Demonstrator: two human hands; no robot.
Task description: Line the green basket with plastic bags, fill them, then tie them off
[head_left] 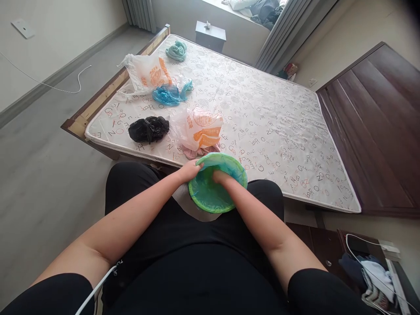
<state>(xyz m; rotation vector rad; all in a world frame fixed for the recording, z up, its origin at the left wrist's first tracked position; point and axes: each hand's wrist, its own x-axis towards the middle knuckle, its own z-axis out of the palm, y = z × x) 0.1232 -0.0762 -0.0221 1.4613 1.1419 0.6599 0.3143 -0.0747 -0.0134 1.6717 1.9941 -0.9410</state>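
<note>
Green bowl, plastic liner inside, held over lap beside mattress edge. Left hand clamped on rim; right hand pressed inside, grip unclear. Beyond, on mattress: white-orange bag, black bag, blue bag.

The mattress lies on a bed frame at frame centre. On its left half, from far end to near edge, lie a coiled bundle, a carrier bag, a second bag just beside it, and a third bag. A fourth bag lies right of the third, on a cloth. A basin rests on the person's lap, below the mattress edge. The left hand is at its rim; the right hand is inside. A cabinet stands beyond the bed at upper centre; a wooden panel lies right of the mattress; clothes lie at lower right
</note>
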